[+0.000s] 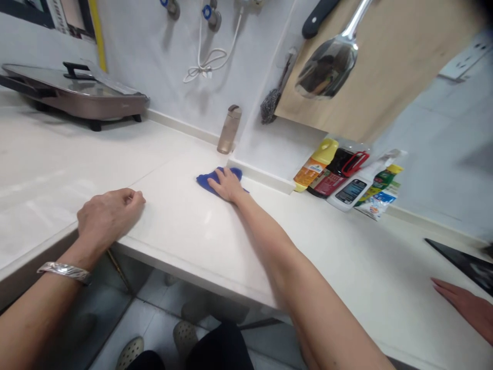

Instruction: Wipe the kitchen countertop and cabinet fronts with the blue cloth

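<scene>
Probably wiping: pressing blue fabric cloth (pixel 203 180) to glossy white countertop (pixel 169 205) with right hand (pixel 228 185) spread, near brown cylindrical bottle (pixel 230 128); resting left hand (pixel 110 213) loosely fisted, well apart from bottle. Likely needing even pressure next.

On the tabletop (pixel 173 221), a cloth (pixel 207 182) lies under the right hand (pixel 229 186), with the left hand (pixel 110 213) nearer and left. Beyond the cloth stands a bottle (pixel 230 128); a pan (pixel 103 107) sits far left, containers (pixel 348 194) right.
</scene>
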